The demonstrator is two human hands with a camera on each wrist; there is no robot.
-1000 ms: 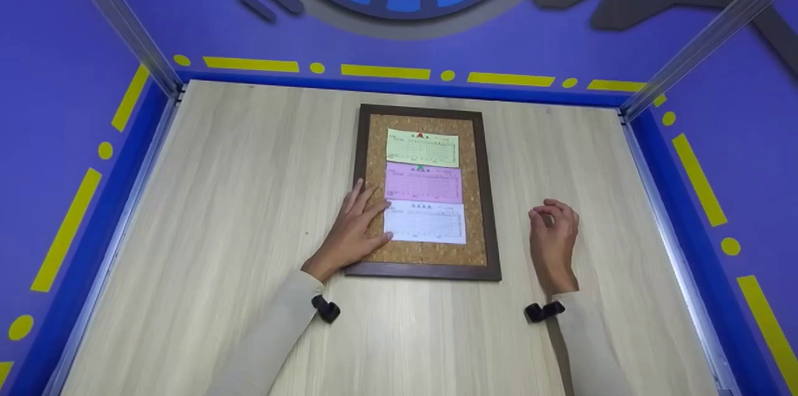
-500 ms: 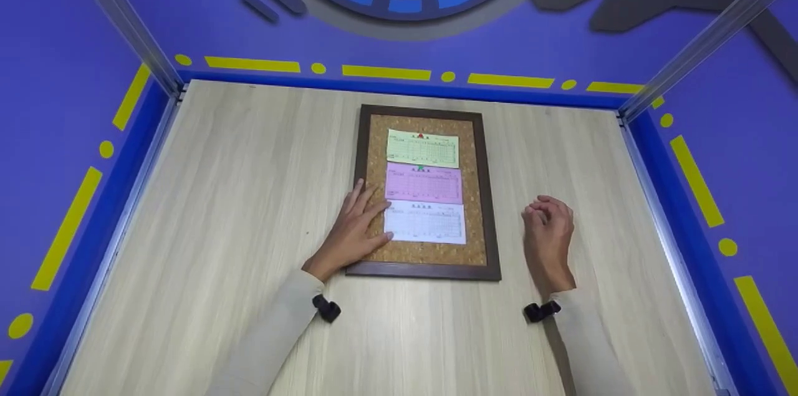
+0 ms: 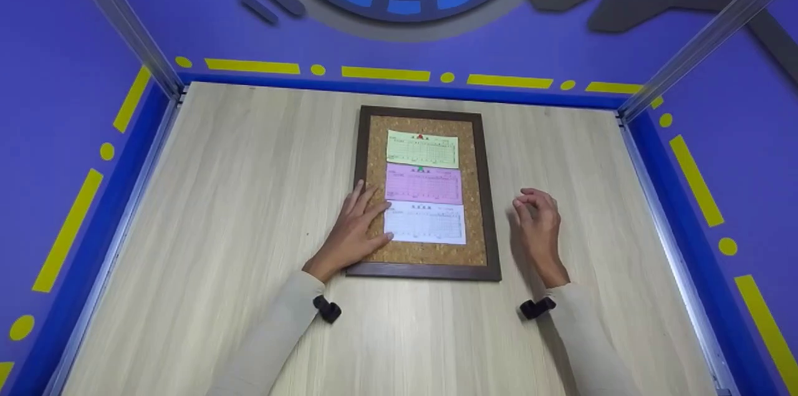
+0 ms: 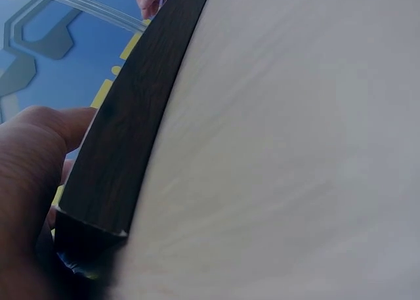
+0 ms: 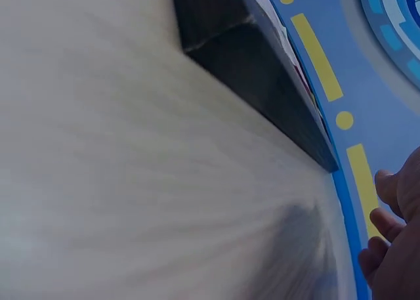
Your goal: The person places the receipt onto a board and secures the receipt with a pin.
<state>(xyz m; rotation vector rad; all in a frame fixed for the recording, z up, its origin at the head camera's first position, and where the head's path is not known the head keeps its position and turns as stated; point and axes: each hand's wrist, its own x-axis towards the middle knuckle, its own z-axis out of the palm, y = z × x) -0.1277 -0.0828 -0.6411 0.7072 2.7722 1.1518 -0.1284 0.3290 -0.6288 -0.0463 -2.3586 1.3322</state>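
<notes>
A cork board [image 3: 436, 254] with a dark brown frame lies flat on the table. Three paper slips are stacked down it: a green slip [image 3: 423, 153] with a red push pin [image 3: 419, 136], a purple slip [image 3: 424, 186] with a green push pin [image 3: 420, 168], and a white slip [image 3: 425, 224] lowest. My left hand [image 3: 350, 235] rests across the board's left edge, fingers spread, forefinger and thumb tips on the white slip's left side. Right of the board, my right hand [image 3: 540, 227] hovers with thumb and fingers bent close together; I cannot tell whether something small sits between them.
The board rests on a pale wood table [image 3: 249, 196]. Blue walls [image 3: 399, 47] with yellow markings enclose its back and sides, with metal posts [image 3: 704, 40] at the corners. A black wrist camera [image 3: 537, 307] sits on each wrist.
My right hand has moved left and slightly up, nearer the board, its fingers shifting a little. My left hand, the board and the slips stay put.
</notes>
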